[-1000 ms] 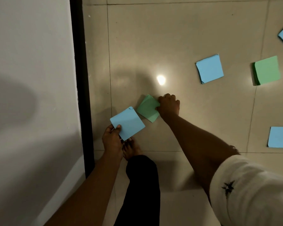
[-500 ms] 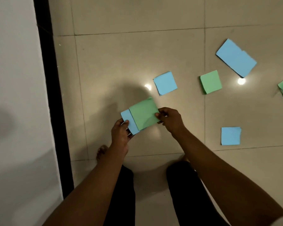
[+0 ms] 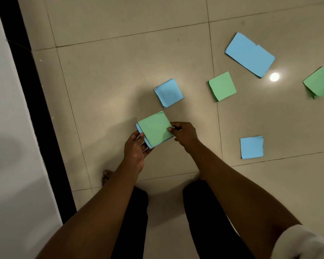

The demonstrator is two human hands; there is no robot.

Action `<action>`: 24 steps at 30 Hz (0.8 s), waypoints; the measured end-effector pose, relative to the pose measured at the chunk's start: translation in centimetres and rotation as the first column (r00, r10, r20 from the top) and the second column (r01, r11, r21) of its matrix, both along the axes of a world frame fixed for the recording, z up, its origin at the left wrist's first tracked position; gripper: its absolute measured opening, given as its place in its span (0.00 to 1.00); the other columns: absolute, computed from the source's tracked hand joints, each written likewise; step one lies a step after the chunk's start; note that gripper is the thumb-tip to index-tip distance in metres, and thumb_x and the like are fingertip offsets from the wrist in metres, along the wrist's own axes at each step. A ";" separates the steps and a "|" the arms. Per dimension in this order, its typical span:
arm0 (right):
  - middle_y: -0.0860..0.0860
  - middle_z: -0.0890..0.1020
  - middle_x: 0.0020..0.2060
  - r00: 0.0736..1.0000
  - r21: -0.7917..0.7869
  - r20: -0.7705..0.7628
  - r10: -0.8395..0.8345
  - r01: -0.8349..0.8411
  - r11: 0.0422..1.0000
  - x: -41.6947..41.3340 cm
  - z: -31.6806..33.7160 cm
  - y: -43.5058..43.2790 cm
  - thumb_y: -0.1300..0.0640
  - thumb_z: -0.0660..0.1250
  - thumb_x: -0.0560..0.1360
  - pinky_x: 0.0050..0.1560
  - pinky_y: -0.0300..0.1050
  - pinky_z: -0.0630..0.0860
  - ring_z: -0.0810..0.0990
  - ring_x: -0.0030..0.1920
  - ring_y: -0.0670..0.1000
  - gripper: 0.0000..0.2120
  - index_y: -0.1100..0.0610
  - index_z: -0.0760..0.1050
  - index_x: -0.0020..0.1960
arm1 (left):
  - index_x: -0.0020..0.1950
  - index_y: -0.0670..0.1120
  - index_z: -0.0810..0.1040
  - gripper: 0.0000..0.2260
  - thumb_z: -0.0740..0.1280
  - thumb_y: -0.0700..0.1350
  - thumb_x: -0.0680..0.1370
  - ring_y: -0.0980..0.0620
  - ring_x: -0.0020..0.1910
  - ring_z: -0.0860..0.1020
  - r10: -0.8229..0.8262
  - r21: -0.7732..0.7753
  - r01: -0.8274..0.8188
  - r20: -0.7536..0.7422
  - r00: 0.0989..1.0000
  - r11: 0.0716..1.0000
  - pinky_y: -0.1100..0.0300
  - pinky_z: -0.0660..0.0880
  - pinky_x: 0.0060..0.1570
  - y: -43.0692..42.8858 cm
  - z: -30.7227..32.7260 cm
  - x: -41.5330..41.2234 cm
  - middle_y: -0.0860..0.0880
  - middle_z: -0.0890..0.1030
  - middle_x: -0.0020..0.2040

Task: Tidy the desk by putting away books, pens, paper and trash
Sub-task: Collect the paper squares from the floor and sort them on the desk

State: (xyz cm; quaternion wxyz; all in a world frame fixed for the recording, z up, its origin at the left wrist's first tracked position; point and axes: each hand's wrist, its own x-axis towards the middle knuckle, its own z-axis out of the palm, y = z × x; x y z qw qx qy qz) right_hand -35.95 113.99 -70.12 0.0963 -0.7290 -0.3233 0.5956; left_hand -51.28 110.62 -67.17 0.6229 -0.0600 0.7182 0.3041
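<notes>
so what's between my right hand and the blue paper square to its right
Head view: only bare floor tile and one grout line between the right hand and blue square.

It looked like a room in a home, not a workplace. The floor (image 3: 120,71) was large glossy beige tiles with thin grout lines, and a round glare of light (image 3: 274,77) shone off them. A bare foot (image 3: 106,177) stood on the tiles. Along one side ran a white surface (image 3: 7,146) edged by a black strip (image 3: 36,109). Blue and green folded paper squares (image 3: 168,93) lay scattered on the floor.
</notes>
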 end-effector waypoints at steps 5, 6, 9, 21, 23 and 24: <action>0.47 0.77 0.42 0.999 0.024 0.027 0.045 -0.045 0.999 0.4 0.8 0.5 0.58 0.69 0.74 0.56 0.55 0.77 0.76 0.45 0.50 0.15 0.58 0.78 0.61 | 0.63 0.46 0.73 0.11 0.58 0.43 0.82 0.48 0.45 0.80 0.012 -0.017 -0.012 0.025 1.000 1.000 0.55 0.76 0.40 1.0 0.4 0.7 0.46 0.80 0.52; 0.48 0.77 0.43 0.997 0.034 0.043 0.057 -0.058 0.998 0.3 0.9 0.6 0.58 0.69 0.74 0.56 0.56 0.77 0.76 0.45 0.50 0.15 0.58 0.78 0.61 | 0.63 0.46 0.73 0.11 0.58 0.43 0.82 0.48 0.45 0.80 0.014 -0.024 -0.013 0.033 0.999 1.000 0.55 0.76 0.40 1.3 0.5 0.7 0.46 0.80 0.52; 0.52 0.80 0.46 0.984 0.066 0.115 0.134 -0.142 0.988 0.0 1.1 0.7 0.57 0.68 0.75 0.56 0.52 0.76 0.78 0.47 0.53 0.15 0.56 0.78 0.61 | 0.60 0.46 0.74 0.10 0.62 0.46 0.80 0.47 0.45 0.81 -0.012 -0.016 0.012 0.029 1.000 1.000 0.55 0.77 0.39 2.0 0.6 0.8 0.46 0.81 0.49; 0.55 0.68 0.65 0.818 0.063 0.540 0.199 -0.275 0.960 -1.6 -7.0 8.8 0.50 0.68 0.74 0.56 0.52 0.71 0.67 0.65 0.57 0.29 0.57 0.63 0.69 | 0.56 0.46 0.74 0.10 0.64 0.36 0.77 0.46 0.48 0.78 -0.032 0.010 0.033 -0.152 0.988 0.999 0.59 0.77 0.32 4.9 -5.3 -2.6 0.44 0.78 0.55; 0.55 0.69 0.62 0.754 0.019 0.616 0.228 -0.303 0.953 -2.3 -8.8 10.4 0.46 0.69 0.72 0.53 0.51 0.70 0.69 0.62 0.56 0.28 0.58 0.64 0.66 | 0.56 0.47 0.74 0.10 0.64 0.36 0.78 0.45 0.52 0.77 -0.062 0.013 0.065 -0.169 0.984 0.998 0.58 0.76 0.35 5.3 -6.7 -3.5 0.45 0.78 0.55; 0.55 0.70 0.61 0.719 -0.003 0.651 0.243 -0.318 0.948 -2.6 -9.5 10.8 0.45 0.70 0.72 0.53 0.51 0.70 0.70 0.61 0.56 0.29 0.58 0.64 0.65 | 0.56 0.47 0.74 0.10 0.64 0.36 0.78 0.45 0.53 0.77 -0.075 0.014 0.078 -0.174 0.982 0.997 0.57 0.76 0.35 5.4 -7.2 -3.9 0.45 0.78 0.55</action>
